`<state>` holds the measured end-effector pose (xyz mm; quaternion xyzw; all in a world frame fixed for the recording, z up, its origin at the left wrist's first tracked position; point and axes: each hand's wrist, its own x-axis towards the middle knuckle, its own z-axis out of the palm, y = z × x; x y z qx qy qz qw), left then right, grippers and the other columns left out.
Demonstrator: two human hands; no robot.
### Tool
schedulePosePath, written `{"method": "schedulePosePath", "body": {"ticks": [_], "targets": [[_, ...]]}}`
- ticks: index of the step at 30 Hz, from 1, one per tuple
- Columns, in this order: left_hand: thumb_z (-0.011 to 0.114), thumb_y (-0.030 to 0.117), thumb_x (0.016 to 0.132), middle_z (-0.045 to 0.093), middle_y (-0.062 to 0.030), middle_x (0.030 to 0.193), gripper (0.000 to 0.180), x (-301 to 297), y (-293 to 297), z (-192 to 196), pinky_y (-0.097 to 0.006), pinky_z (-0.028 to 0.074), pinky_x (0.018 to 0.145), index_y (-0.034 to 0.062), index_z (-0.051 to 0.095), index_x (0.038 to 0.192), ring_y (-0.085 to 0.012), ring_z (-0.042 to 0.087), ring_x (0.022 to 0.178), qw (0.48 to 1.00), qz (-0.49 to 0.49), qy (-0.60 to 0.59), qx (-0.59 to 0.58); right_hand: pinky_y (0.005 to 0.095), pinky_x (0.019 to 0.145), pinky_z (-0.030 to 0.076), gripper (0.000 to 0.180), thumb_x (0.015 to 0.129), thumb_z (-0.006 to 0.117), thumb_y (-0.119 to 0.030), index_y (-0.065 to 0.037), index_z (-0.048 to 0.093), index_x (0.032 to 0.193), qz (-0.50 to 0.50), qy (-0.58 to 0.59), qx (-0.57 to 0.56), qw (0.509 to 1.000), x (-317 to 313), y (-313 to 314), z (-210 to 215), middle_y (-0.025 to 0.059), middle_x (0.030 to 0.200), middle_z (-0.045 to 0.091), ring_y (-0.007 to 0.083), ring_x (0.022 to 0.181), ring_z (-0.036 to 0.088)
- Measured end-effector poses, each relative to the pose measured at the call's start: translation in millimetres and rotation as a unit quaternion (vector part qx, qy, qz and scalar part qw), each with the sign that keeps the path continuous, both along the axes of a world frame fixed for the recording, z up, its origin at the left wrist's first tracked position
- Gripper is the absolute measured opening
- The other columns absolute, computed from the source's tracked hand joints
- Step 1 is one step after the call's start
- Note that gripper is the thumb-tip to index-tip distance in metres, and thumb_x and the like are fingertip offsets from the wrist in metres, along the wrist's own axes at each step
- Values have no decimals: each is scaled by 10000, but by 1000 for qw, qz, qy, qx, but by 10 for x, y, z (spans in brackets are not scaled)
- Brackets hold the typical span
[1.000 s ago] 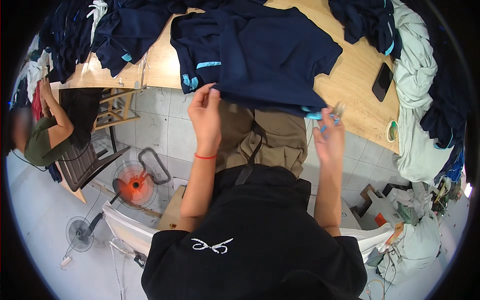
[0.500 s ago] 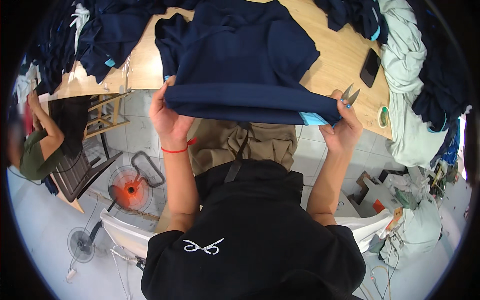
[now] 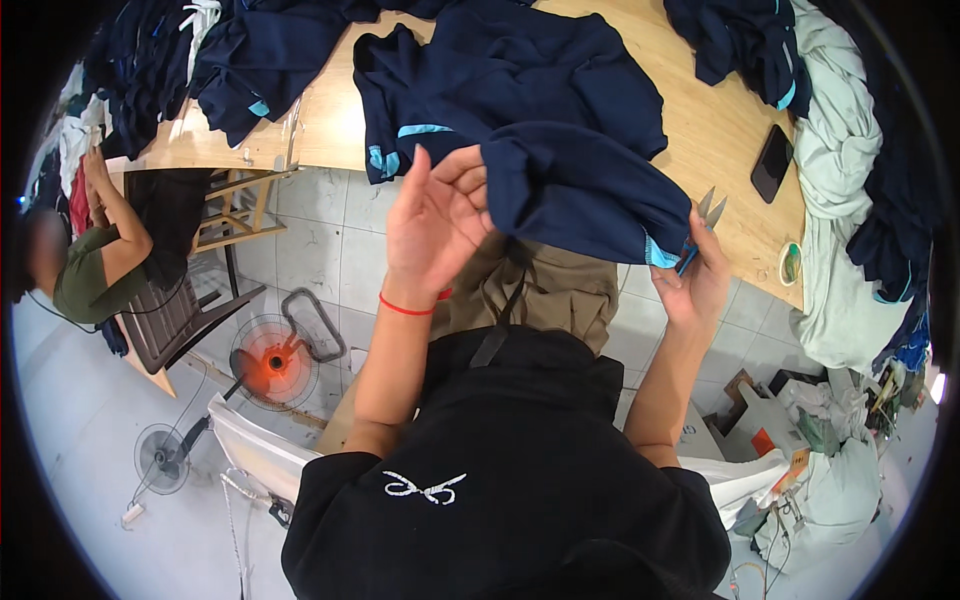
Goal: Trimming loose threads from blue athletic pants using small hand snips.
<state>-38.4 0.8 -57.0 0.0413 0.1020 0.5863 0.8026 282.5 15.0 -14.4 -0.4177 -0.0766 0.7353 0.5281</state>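
"Where's our navy garment (image 3: 570, 80)?"
"Top centre, across the wooden surface (image 3: 690, 125), near end raised; our right grip (image 3: 697, 275) clasps it and scissors (image 3: 711, 208), our left grip (image 3: 432, 222), unclenched, touches it."
"And the room?"
"We see a phone (image 3: 772, 163) upper right, an orange fan (image 3: 276, 362) lower left."

From afar, I hold both forearms (image 3: 393, 365) outstretched, left hand (image 3: 432, 225) palm-up, thumb (image 3: 414, 178) spread, right hand (image 3: 697, 285) pinching.

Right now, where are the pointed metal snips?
In the head view, right of centre, the pointed metal snips are in the right hand, beside the light-blue trim of the navy fabric garment, with the pale wooden table behind them.
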Motion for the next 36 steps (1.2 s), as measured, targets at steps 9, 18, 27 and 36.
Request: {"method": "schedulePosePath", "body": {"ticks": [9, 18, 27, 36], "targets": [[294, 594, 1149, 600, -237, 1500, 787, 122, 15, 87, -503, 492, 1140, -66, 490, 1531, -333, 603, 1362, 1000, -17, 21, 6, 216, 390, 288, 118, 1115, 561, -128, -44, 644, 1112, 14, 88, -17, 996, -42, -18, -131, 62, 871, 699, 105, 610, 542], [341, 543, 1156, 635, -205, 1458, 716, 148, -29, 136, -456, 522, 1101, -50, 519, 1515, -306, 636, 1313, 996, -12, 88, -22, 213, 412, 267, 66, 1082, 640, -136, -81, 612, 1057, 52, 90, -37, 994, -303, 13, -43, 8, 817, 530, 146, 753, 543], [631, 147, 1086, 766, -90, 1209, 293, 156, -65, -19, -335, 546, 1033, -31, 694, 1311, -157, 720, 1115, 967, -25, 243, -68, 201, 393, 252, 80, 1094, 632, -144, -106, 610, 1027, 69, 24, -53, 996, -435, 29, 3, -21, 814, 532, 125, 753, 594], [644, 60, 1041, 766, -80, 1197, 240, 158, -61, 153, -334, 534, 1034, -28, 718, 1252, -160, 713, 1118, 962, -39, 263, -55, 240, 697, 541, 175, 1079, 650, -117, 27, 736, 1128, 77, -480, 121, 865, -479, -21, -299, 84, 968, 759, 130, 881, 707]]}}
